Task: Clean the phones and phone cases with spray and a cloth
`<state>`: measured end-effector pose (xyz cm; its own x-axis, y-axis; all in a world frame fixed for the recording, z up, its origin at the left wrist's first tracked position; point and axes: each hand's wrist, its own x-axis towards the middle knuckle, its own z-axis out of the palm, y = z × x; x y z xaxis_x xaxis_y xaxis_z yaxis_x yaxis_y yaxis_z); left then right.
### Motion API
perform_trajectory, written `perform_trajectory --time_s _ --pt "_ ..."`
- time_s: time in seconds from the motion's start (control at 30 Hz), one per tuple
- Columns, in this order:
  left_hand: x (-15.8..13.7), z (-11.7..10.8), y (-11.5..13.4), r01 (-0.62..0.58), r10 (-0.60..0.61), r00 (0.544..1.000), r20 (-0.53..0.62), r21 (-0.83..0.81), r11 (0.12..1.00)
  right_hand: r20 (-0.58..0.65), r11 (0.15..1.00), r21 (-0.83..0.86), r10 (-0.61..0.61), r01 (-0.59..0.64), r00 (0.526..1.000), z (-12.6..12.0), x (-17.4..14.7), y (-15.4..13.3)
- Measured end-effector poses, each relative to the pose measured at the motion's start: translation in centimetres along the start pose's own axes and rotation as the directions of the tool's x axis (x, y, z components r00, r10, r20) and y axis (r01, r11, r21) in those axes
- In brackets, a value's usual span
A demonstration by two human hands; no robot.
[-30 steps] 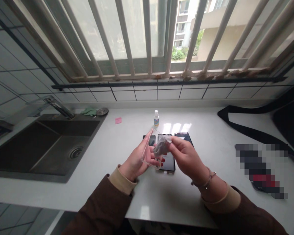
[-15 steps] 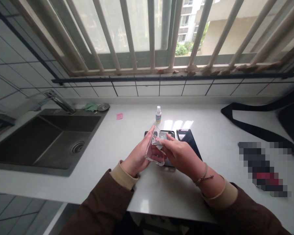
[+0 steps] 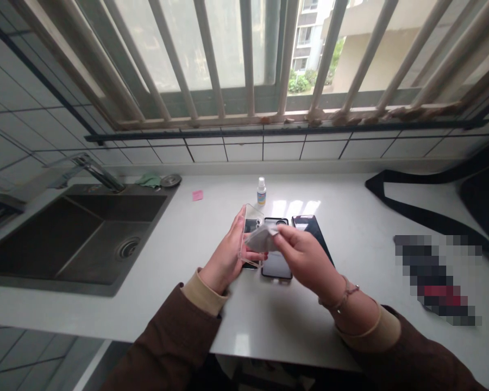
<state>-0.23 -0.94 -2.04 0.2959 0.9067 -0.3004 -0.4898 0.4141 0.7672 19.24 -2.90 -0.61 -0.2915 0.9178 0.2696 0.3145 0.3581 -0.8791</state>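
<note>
My left hand (image 3: pixel 225 251) is closed around a clear phone case (image 3: pixel 252 213), holding it tilted above the counter. Between the thumb and fingers of my right hand (image 3: pixel 303 252) is a small grey cloth (image 3: pixel 261 239), partly in front of the case. Under the hands lie a phone with a pale back (image 3: pixel 277 266) and, left of it, a dark phone (image 3: pixel 250 265) seen partly through the case. A larger dark tablet-like device (image 3: pixel 315 231) rests just beyond my right hand, which hides part of it. Behind the case stands a small white bottle (image 3: pixel 261 193) with a coloured label.
A dark sink (image 3: pixel 77 239) with a chrome faucet (image 3: pixel 101 172) is set in the counter at left. Near it are a green cloth (image 3: pixel 149 181), a metal strainer (image 3: pixel 171 181) and a pink note (image 3: pixel 198 195). A black strap (image 3: pixel 419 203) lies at right.
My right hand has drawn the cloth slightly away from the case, and more of the cloth shows. The case has turned more upright in my left hand and shifted a little left.
</note>
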Motion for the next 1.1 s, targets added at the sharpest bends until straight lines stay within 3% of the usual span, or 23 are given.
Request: perform_trajectory --time_s 0.1,0.17,0.23,0.3,0.37,0.47,0.57,0.7,0.9,1.1 --pt "-0.3 0.2 0.0 0.012 -0.016 1.000 0.026 0.157 0.988 -0.323 0.989 -0.058 0.114 -0.140 0.940 -1.1 0.6 0.9" --pt "-0.5 0.2 0.0 0.044 -0.058 0.996 0.069 0.189 0.981 -0.461 0.962 -0.205 0.069 -0.182 0.885 -1.7 0.7 1.2" --pt "-0.7 0.3 0.0 0.065 -0.090 0.989 0.117 0.203 0.977 -0.491 0.916 -0.371 -0.053 -0.154 0.870 -1.7 0.6 1.3" --pt "-0.9 0.5 0.0 0.080 -0.115 0.981 0.159 0.209 0.975 -0.381 0.869 -0.494 -0.181 -0.034 0.907 -1.2 0.4 1.5" --pt "-1.1 0.7 0.0 0.066 -0.104 0.977 0.184 0.204 0.977 -0.193 0.830 -0.545 -0.261 0.118 0.946 -0.2 0.3 1.8" --pt "-1.3 1.0 0.1 -0.004 -0.033 0.982 0.188 0.191 0.982 -0.003 0.797 -0.561 -0.272 0.224 0.962 0.9 0.2 2.3" --pt "-1.2 1.1 0.0 -0.039 0.002 0.984 0.180 0.200 0.979 0.042 0.796 -0.561 -0.248 0.228 0.968 1.3 0.1 2.4" --pt "-1.1 1.0 -0.1 -0.104 0.076 0.987 0.140 0.207 0.973 0.074 0.798 -0.524 -0.307 0.299 0.949 1.3 0.0 2.3" --pt "-0.6 0.7 -0.2 -0.205 0.212 0.977 -0.009 0.215 0.955 0.200 0.779 -0.444 -0.396 0.443 0.896 1.3 -0.2 1.5" --pt "0.0 0.3 -0.3 -0.279 0.321 0.936 -0.145 0.251 0.927 0.230 0.801 -0.401 -0.381 0.444 0.896 1.2 -0.3 0.9"
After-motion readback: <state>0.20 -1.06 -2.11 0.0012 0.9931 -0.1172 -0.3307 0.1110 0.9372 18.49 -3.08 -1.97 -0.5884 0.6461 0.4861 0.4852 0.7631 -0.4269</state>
